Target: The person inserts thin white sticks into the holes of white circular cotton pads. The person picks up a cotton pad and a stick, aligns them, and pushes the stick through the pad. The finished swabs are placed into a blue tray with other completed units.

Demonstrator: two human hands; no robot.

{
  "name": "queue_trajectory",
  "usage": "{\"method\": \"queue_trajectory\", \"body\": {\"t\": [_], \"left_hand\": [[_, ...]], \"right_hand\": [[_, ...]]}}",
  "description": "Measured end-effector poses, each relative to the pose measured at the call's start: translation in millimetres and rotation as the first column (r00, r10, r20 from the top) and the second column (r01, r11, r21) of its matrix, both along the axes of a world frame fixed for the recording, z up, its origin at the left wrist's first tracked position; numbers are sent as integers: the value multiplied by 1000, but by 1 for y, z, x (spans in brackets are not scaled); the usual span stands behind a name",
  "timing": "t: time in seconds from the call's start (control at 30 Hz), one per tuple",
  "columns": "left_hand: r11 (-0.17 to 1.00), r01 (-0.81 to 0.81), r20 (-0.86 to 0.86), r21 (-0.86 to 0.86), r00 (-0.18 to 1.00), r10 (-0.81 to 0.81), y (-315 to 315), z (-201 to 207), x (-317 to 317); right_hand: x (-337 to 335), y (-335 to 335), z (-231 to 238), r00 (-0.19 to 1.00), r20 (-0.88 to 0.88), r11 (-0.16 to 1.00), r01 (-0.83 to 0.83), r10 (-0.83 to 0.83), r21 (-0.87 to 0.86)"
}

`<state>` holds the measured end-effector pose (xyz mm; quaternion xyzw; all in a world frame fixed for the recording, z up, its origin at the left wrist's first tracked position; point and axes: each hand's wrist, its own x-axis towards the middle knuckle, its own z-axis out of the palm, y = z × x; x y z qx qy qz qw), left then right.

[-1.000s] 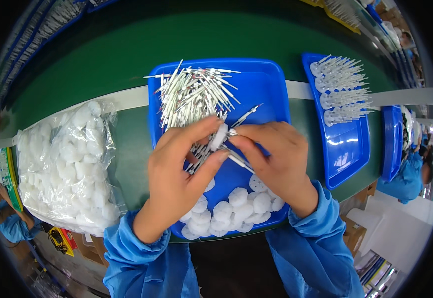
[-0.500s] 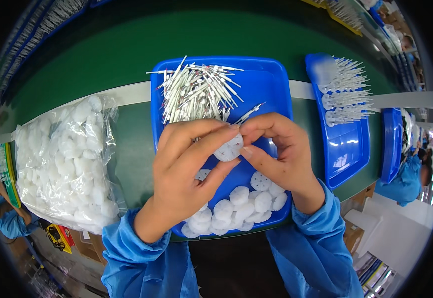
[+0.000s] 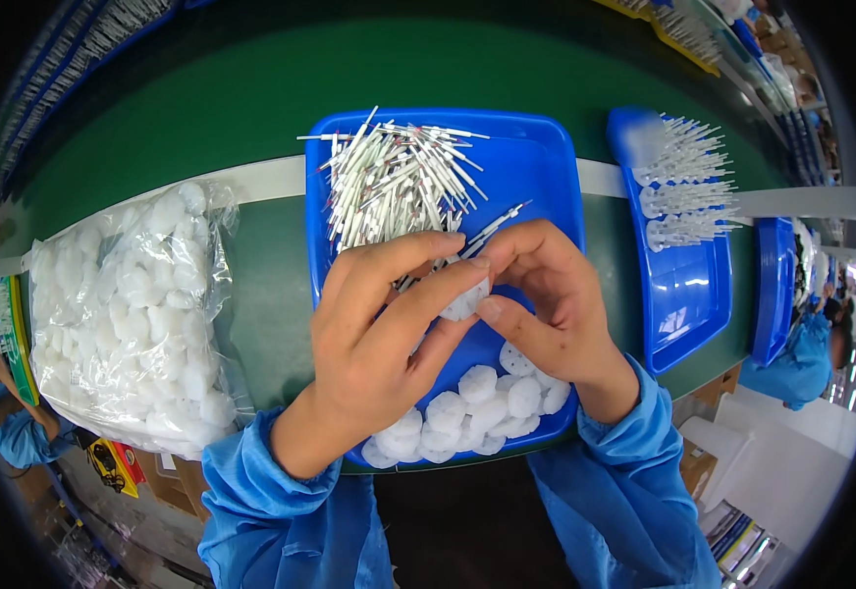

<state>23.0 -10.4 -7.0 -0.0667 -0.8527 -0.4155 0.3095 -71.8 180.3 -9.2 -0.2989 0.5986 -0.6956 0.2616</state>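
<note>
1. The left hand (image 3: 374, 329) pinches a white disc (image 3: 463, 302) between thumb and fingers, its forefinger raised clear.
2. The right hand (image 3: 553, 304) has thumb and fingertips closed at the disc's right edge, so both hands meet on it.
3. The disc is above the middle of a blue tray (image 3: 534, 177), tilted and partly hidden by fingers.
4. Rod ends show between the left hand's fingers; whether that hand grips them, I cannot tell.
5. A tangled pile of rods (image 3: 399, 187) fills the tray's far left part, a few overhanging its rim.
6. A few loose rods (image 3: 499, 224) lie right of the pile, just beyond the right hand.
7. Loose discs (image 3: 467, 414) are heaped along the tray's near side, below the hands.
8. Left of the tray, a clear bag (image 3: 133, 334) full of white pieces lies on the green counter (image 3: 271, 265).
9. To the right, a second tray (image 3: 685, 309) carries rows of rods (image 3: 691, 187) with pale round pieces at their left ends.
10. Blue sleeves (image 3: 271, 501) cover both forearms.
</note>
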Motion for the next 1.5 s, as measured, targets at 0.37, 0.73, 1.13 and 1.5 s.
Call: {"method": "queue_trajectory", "body": {"t": [0.37, 0.73, 1.13, 1.5], "left_hand": [[985, 124, 91, 116, 987, -135, -7, 1, 6], [662, 33, 182, 749, 950, -252, -20, -4, 7], [723, 95, 211, 684, 923, -321, -19, -10, 5], [721, 7, 213, 692, 954, -213, -12, -9, 4]], "right_hand": [[-5, 14, 20, 982, -19, 933, 184, -187, 309], [-37, -5, 20, 196, -859, 719, 478, 472, 504], [-23, 8, 25, 808, -586, 952, 226, -64, 208], [-7, 5, 18, 804, -592, 908, 285, -52, 306]]}}
